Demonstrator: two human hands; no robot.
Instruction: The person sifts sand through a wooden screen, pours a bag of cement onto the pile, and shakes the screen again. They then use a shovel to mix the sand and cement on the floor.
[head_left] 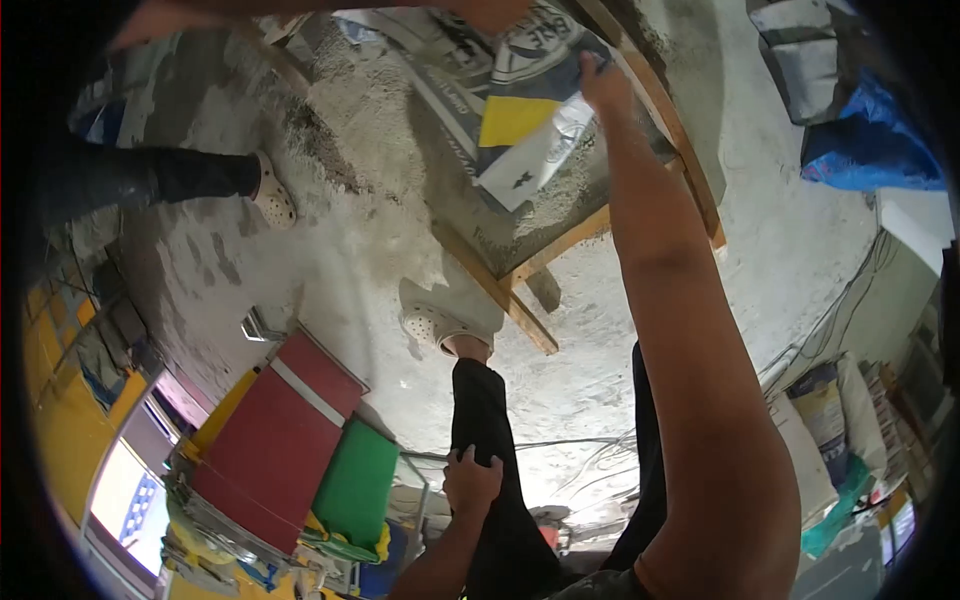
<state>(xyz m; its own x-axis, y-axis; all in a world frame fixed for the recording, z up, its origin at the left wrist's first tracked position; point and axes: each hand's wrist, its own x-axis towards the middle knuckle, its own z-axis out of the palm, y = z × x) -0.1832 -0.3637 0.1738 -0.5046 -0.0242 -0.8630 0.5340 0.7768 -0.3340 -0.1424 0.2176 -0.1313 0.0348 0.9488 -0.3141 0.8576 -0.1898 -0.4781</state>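
Note:
My right hand (607, 88) reaches far forward, its fingers closed on the edge of a printed sack (520, 118). The sack is grey, white and yellow with large lettering, and its near end looks crumpled and shiny. It lies over grey, gritty material inside a wooden frame (560, 243). My left hand (473, 482) rests on my dark-trousered leg near the knee, fingers spread and holding nothing. Another person's hand (495, 12) is at the top edge by the sack; its fingers are mostly cut off.
Another person's leg in a pale clog (274, 195) stands at the left. Red panel (285, 430) and green panel (357, 475) stand at the lower left. A blue tarp (870, 140) lies at the right, and cables (840, 310) run along the wall.

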